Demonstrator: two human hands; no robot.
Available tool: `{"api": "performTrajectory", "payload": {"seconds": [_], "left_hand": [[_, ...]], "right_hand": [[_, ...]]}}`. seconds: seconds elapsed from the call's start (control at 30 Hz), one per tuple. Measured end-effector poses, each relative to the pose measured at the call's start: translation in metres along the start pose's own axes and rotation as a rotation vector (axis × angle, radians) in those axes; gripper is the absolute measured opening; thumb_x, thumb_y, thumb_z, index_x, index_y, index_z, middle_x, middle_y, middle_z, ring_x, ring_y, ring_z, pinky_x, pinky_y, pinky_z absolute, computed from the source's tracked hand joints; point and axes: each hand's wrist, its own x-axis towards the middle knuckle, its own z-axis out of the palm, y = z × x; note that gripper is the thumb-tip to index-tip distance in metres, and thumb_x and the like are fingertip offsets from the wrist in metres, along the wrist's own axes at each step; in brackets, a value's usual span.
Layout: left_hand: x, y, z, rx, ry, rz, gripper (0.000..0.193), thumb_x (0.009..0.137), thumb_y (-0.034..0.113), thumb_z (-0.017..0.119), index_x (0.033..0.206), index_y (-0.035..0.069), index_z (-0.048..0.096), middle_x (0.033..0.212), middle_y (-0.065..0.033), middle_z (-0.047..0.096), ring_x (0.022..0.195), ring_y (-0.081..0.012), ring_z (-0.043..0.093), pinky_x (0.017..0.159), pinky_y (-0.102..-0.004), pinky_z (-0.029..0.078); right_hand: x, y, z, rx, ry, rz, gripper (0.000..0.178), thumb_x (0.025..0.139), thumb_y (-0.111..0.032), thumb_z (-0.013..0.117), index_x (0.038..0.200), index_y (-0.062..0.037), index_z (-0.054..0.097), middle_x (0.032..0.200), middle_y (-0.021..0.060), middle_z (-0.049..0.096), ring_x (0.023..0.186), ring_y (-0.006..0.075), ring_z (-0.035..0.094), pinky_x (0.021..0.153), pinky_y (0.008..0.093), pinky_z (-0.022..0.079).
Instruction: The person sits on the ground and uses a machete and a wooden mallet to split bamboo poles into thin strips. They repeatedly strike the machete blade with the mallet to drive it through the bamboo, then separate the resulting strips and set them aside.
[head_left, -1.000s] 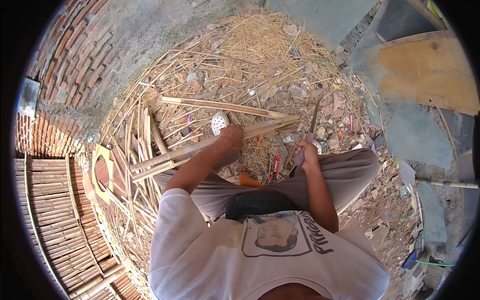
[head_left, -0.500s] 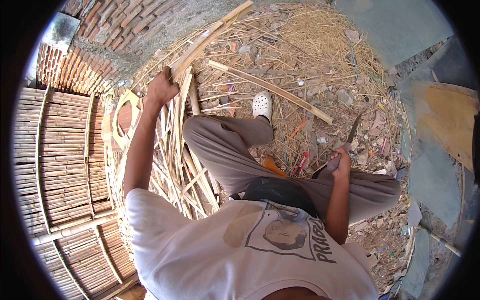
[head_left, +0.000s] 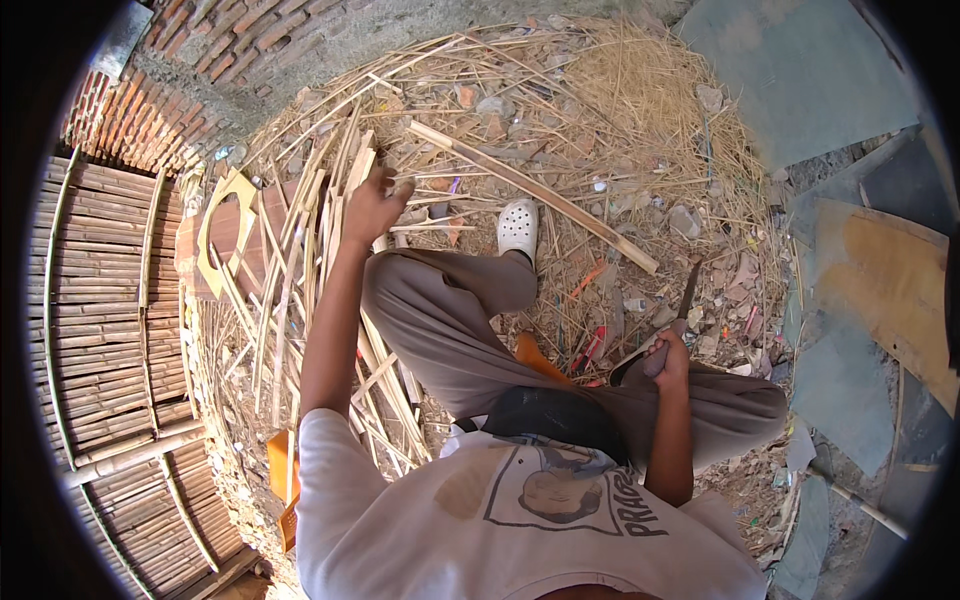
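Observation:
My left hand (head_left: 376,207) hangs over the right edge of a heap of split bamboo strips (head_left: 285,270), fingers parted and nothing visible in them. Just beyond it, strip ends stick up from the heap. In my right hand (head_left: 668,358), above my bent right leg, is a knife (head_left: 688,295), gripped by its handle with the dark blade pointing away from me. A wide split bamboo piece (head_left: 535,195) lies slantwise on the ground between my hands, beyond my shoe (head_left: 517,228).
Left stands a bamboo slat panel (head_left: 105,320), near a board with a cut-out ring (head_left: 222,230). A brick wall (head_left: 230,50) closes the far side. Grey sheets (head_left: 850,385) lie at right. Rubble and straw (head_left: 640,90) cover the ground, with a red-handled tool (head_left: 590,348) near my lap.
My left hand has let go of the long split bamboo piece and come back to the right, toward my knee. The right hand keeps hold of the knife, nearly in place. The view shifted slightly.

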Motion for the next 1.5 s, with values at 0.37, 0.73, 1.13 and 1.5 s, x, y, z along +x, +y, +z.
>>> {"api": "performTrajectory", "payload": {"seconds": [0.37,0.73,1.13,1.5], "left_hand": [[0.098,0.003,0.382,-0.332,-0.026,-0.644,0.087,0.072,0.051,0.079,0.129,-0.008,0.05,0.124,-0.0266,0.061,0.117,-0.0381,0.059,0.101,-0.0432,0.046],[0.169,-0.003,0.413,-0.529,0.178,-1.029,0.064,0.072,0.027,0.078,0.118,-0.01,0.055,0.113,-0.0201,0.066,0.098,-0.0302,0.068,0.087,-0.0375,0.054],[0.116,0.172,0.282,-1.211,0.292,-0.129,0.05,0.078,-0.002,0.07,0.121,-0.002,0.045,0.099,-0.0116,0.063,0.086,-0.0182,0.063,0.073,-0.0313,0.052],[0.02,0.32,0.22,-1.159,0.11,0.405,0.042,0.082,-0.002,0.064,0.118,0.001,0.043,0.097,-0.0086,0.059,0.087,-0.0159,0.06,0.075,-0.0302,0.05]], "right_hand": [[-0.011,0.009,-0.011,-0.104,0.1,0.019,0.008,0.081,-0.012,0.061,0.08,-0.005,0.057,0.063,0.0042,0.05,0.055,0.019,0.053,0.053,0.0339,0.049],[0.009,0.005,-0.016,-0.124,0.219,0.134,0.011,0.081,-0.012,0.062,0.08,-0.0029,0.056,0.063,0.0051,0.05,0.054,0.0198,0.053,0.053,0.0363,0.049],[-0.001,0.006,-0.006,-0.02,0.119,-0.143,0.01,0.082,-0.008,0.062,0.083,-0.0001,0.057,0.061,0.0075,0.053,0.052,0.0187,0.054,0.051,0.0329,0.047],[-0.087,-0.031,0.015,-0.024,0.014,-0.298,0.008,0.085,-0.004,0.062,0.083,-0.0014,0.055,0.062,0.0054,0.054,0.049,0.0146,0.051,0.048,0.0291,0.045]]}}
